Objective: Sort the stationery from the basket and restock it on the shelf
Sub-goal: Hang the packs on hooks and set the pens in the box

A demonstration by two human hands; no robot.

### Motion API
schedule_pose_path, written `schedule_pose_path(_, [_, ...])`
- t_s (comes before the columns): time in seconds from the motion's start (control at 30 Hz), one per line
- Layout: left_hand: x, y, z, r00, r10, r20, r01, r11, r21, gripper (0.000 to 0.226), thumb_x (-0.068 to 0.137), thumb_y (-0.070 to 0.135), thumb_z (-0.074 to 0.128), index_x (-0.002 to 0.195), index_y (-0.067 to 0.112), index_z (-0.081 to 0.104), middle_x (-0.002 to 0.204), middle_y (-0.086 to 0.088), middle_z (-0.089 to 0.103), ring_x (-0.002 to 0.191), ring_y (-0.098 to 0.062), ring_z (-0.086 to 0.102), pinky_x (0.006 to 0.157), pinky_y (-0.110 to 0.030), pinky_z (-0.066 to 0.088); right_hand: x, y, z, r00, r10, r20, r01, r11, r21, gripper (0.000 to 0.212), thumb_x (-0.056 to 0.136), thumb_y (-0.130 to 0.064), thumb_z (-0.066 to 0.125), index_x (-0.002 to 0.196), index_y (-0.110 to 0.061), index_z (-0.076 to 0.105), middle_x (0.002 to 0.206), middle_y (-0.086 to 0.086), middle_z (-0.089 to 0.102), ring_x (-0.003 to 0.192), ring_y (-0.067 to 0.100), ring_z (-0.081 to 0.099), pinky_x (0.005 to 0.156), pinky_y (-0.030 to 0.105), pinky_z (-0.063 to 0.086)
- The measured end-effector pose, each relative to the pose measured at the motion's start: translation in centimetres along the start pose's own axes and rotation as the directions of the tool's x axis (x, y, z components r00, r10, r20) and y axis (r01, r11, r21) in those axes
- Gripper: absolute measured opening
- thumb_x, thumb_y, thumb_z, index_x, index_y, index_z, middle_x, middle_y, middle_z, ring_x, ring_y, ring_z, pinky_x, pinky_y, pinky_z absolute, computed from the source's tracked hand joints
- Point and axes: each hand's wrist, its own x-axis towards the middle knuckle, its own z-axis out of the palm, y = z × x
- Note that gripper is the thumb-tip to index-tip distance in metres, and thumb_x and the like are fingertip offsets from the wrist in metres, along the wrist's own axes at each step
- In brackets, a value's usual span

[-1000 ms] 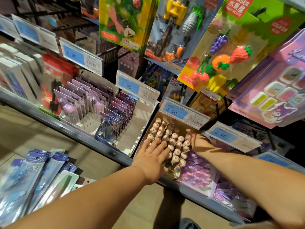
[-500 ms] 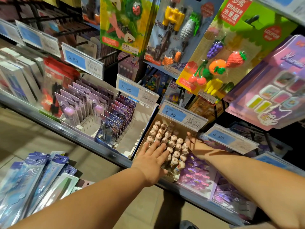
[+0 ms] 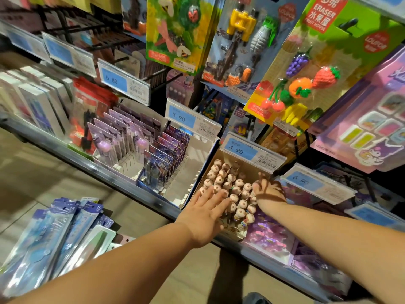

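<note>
A brown cardboard box [image 3: 252,166] on the shelf holds several upright pens with round pinkish figure heads [image 3: 228,185]. My left hand [image 3: 205,216] lies flat with fingers spread against the box's front left side, fingertips touching the pen heads. My right hand [image 3: 268,190] rests on the box's right side, fingers spread among the pens; whether it holds any I cannot tell. Flat blue-and-white stationery packs [image 3: 54,240] lie stacked at the lower left, below the shelf.
A white divided tray [image 3: 192,178] left of the box holds purple carded pens [image 3: 160,154]. Price tags [image 3: 252,152] stick out above the box. Eraser cards [image 3: 306,69] hang overhead. Purple packs [image 3: 269,235] lie right of the box. The metal shelf edge [image 3: 87,165] runs diagonally.
Both hands have stayed on the pen box, the left sliding slightly forward over the pen heads. The view has shifted a little.
</note>
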Motion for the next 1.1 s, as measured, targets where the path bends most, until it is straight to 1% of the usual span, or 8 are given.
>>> schedule_pose_path(0.13, [-2.3, -2.2, 0.2, 0.999, -0.024, -0.038, 0.023, 0.998, -0.051, 0.068, 0.103, 0.042, 0.035, 0.155, 0.029, -0.008, 0.162, 0.003, -0.02, 0.149, -0.019, -0.02, 0.123, -0.04, -0.004, -4.8, -3.7, -0.8, 0.974, -0.197, -0.113, 0.21, 0.971, 0.114, 0.039, 0.1, -0.039, 0.04, 0.135, -0.024, 0.044, 0.128, 0.011, 0.047, 0.123, 0.029, 0.044, 0.102, 0.036, 0.036])
schedule_pose_path(0.3, [-7.2, -6.4, 0.4, 0.981, -0.189, 0.046, 0.191, 0.98, -0.056, 0.066, 0.104, 0.043, 0.034, 0.157, 0.024, 0.0, 0.164, 0.002, -0.008, 0.151, -0.02, -0.008, 0.123, -0.036, -0.001, -8.8, -9.7, -0.1, 0.844, -0.5, 0.196, 0.473, 0.865, 0.169, 0.036, 0.102, -0.038, 0.039, 0.128, -0.019, 0.054, 0.124, 0.003, 0.051, 0.118, 0.021, 0.049, 0.098, 0.033, 0.039])
schedule_pose_path(0.43, [-11.5, -9.9, 2.5, 0.93, -0.326, 0.169, 0.331, 0.944, 0.001, 0.066, 0.102, 0.047, 0.035, 0.157, 0.02, 0.008, 0.165, -0.001, -0.003, 0.151, -0.021, 0.002, 0.122, -0.039, 0.013, -10.7, -14.1, 2.3, 0.751, -0.534, 0.389, 0.517, 0.841, 0.157, 0.036, 0.103, -0.033, 0.037, 0.119, -0.009, 0.058, 0.122, 0.013, 0.058, 0.115, 0.028, 0.052, 0.09, 0.03, 0.037])
schedule_pose_path(0.6, [-16.5, -13.9, 4.1, 0.847, -0.445, 0.291, 0.467, 0.884, -0.007, 0.061, 0.1, 0.041, 0.043, 0.154, 0.023, 0.023, 0.164, 0.0, 0.011, 0.15, -0.021, 0.013, 0.12, -0.034, 0.015, -13.1, -17.7, 5.1, 0.63, -0.512, 0.584, 0.573, 0.814, 0.094, 0.043, 0.103, -0.04, 0.034, 0.135, -0.016, 0.049, 0.139, 0.006, 0.05, 0.124, 0.024, 0.047, 0.099, 0.029, 0.036])
schedule_pose_path(0.8, [-20.5, -18.0, 8.2, 0.775, -0.523, 0.354, 0.527, 0.844, 0.094, 0.055, 0.106, 0.037, 0.025, 0.157, 0.026, 0.005, 0.165, 0.003, -0.004, 0.151, -0.023, -0.003, 0.122, -0.043, 0.006, -14.7, -20.7, 12.6, 0.588, -0.338, 0.735, 0.439, 0.896, 0.06, 0.047, 0.103, -0.039, 0.037, 0.135, -0.006, 0.048, 0.137, 0.015, 0.052, 0.123, 0.028, 0.051, 0.07, 0.021, 0.041])
schedule_pose_path(0.87, [-21.4, -18.8, 9.0, 0.768, -0.499, 0.402, 0.515, 0.854, 0.076, 0.056, 0.106, 0.042, 0.017, 0.157, 0.027, -0.002, 0.164, 0.004, -0.012, 0.151, -0.02, -0.01, 0.122, -0.043, -0.002, -15.4, -21.4, 16.2, 0.611, -0.293, 0.736, 0.333, 0.938, 0.097, 0.047, 0.102, -0.038, 0.041, 0.138, -0.006, 0.044, 0.14, 0.015, 0.049, 0.126, 0.029, 0.048, 0.071, 0.015, 0.042])
schedule_pose_path(0.97, [-21.9, -19.6, 9.5, 0.788, -0.441, 0.429, 0.461, 0.885, 0.064, 0.061, 0.104, 0.049, 0.018, 0.156, 0.029, -0.008, 0.163, 0.004, -0.016, 0.15, -0.018, -0.013, 0.122, -0.043, -0.006, -16.1, -21.6, 21.6, 0.718, -0.149, 0.68, 0.017, 0.981, 0.196, 0.059, 0.091, -0.05, 0.058, 0.133, -0.01, 0.047, 0.134, 0.012, 0.055, 0.116, 0.028, 0.056, 0.088, 0.028, 0.047])
schedule_pose_path(1.1, [-22.2, -20.7, 10.9, 0.786, -0.413, 0.461, 0.417, 0.904, 0.098, 0.071, 0.103, 0.045, 0.027, 0.154, 0.025, -0.018, 0.163, 0.003, -0.017, 0.15, -0.02, -0.015, 0.122, -0.044, -0.005, -16.7, -21.7, 23.8, 0.704, 0.038, 0.71, -0.338, 0.897, 0.286, 0.065, 0.089, -0.047, 0.064, 0.133, -0.009, 0.036, 0.132, 0.012, 0.058, 0.093, 0.019, 0.056, 0.066, 0.024, 0.048])
